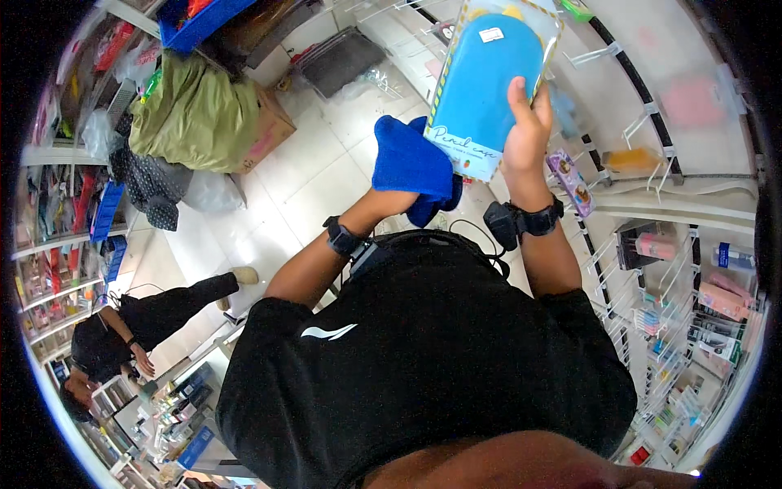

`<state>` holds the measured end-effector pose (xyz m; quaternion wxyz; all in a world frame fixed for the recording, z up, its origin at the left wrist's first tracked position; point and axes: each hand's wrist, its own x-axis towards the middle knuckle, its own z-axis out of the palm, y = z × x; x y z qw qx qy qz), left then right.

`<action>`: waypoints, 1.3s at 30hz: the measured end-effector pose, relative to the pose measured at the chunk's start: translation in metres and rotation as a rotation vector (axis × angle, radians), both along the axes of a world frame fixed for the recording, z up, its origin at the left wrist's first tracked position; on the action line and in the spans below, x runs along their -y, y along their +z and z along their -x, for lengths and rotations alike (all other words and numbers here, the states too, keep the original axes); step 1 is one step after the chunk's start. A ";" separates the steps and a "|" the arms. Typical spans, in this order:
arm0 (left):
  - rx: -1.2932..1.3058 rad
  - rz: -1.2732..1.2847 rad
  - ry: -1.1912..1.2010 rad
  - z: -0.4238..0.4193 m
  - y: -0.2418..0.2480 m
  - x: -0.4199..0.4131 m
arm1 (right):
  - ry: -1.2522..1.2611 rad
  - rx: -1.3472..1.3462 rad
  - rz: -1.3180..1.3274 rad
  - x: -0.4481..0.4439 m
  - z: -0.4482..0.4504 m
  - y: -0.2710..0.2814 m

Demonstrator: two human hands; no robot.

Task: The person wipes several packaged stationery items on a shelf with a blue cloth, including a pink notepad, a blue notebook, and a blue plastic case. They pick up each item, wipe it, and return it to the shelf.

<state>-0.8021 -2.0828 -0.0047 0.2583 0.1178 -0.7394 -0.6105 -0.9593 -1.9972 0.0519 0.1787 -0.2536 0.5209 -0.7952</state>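
Observation:
My right hand point(528, 134) grips a blue pencil case point(482, 79) in a clear package with a yellow-and-black striped edge, its thumb on the front near the right edge. A small white sticker is on the case, and a printed white band crosses the package's bottom. My left hand point(394, 202) holds a bunched blue cloth point(406, 159), which drapes over the fingers and hides most of them. The cloth lies against or just beside the package's lower left corner; which one I cannot tell.
Wire display hooks with a purple packaged item point(571, 183) and an orange packet point(632, 160) line the right. At left are an olive plastic bag point(195, 116), a cardboard box point(269, 128) and stocked shelves. Another person point(153, 318) stands at lower left by a goods display.

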 end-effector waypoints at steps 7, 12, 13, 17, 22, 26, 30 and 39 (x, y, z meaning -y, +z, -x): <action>-0.189 -0.641 0.293 0.016 -0.014 0.027 | 0.071 0.249 0.228 -0.024 0.010 -0.036; 0.051 -0.217 0.395 -0.002 -0.022 0.066 | -0.128 0.129 0.151 -0.071 0.067 -0.013; 0.116 -0.057 0.356 -0.007 -0.023 0.074 | -0.126 -0.175 0.073 -0.075 0.075 -0.003; 0.054 0.317 0.197 -0.016 -0.030 0.097 | 0.059 -1.056 -0.336 -0.067 0.088 0.042; 0.155 0.605 0.095 -0.017 -0.044 0.113 | 0.888 -0.883 -0.871 -0.022 0.057 0.025; 0.285 -0.072 0.125 -0.029 -0.057 0.108 | 1.099 -0.714 -0.936 0.000 0.050 -0.005; 0.157 -0.775 0.215 -0.034 -0.076 0.098 | 1.022 -0.476 -0.971 0.004 0.040 -0.032; -0.086 -1.131 0.292 -0.018 -0.091 0.066 | 0.741 -0.379 -0.949 0.009 0.027 -0.061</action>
